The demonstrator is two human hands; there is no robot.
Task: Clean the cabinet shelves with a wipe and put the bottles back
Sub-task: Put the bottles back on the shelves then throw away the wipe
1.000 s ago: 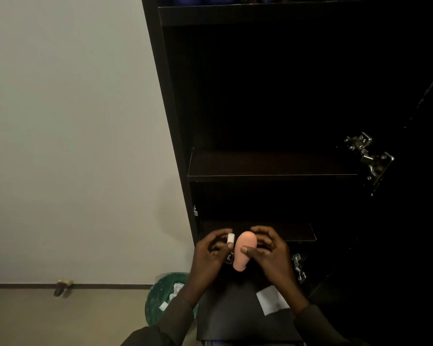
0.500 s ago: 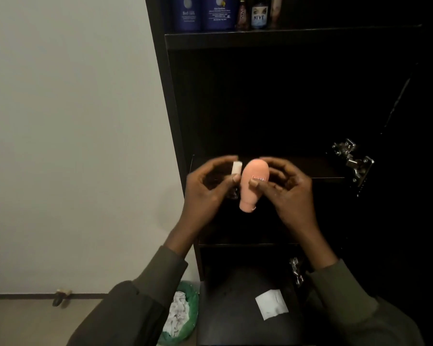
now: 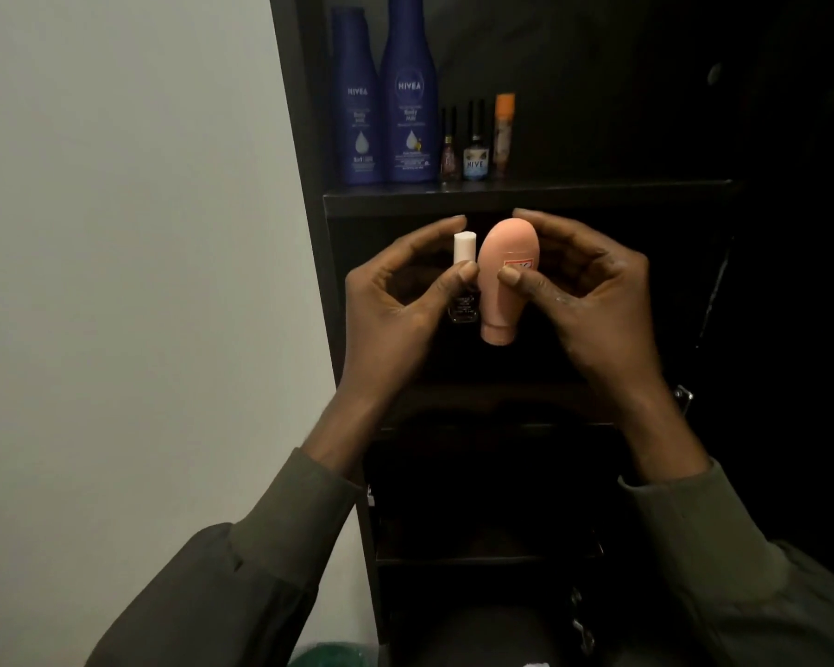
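Left hand (image 3: 396,300) pinches one white-capped vial (image 3: 463,276), right hand (image 3: 593,300) one pink bottle (image 3: 504,281); five bottles (image 3: 408,89) shelved.

Two lotion bottles (image 3: 386,98): dark blue, white lettering. Tube (image 3: 504,281): peach-pink, red-and-white label. Vial (image 3: 463,281): white cap, dark glass. Cabinet (image 3: 526,197): black-brown. Sleeves (image 3: 242,580): olive.

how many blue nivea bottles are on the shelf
2: a shorter blue bottle at the shelf's left end, and a taller blue bottle beside it on its right. The dark cabinet could hide others.
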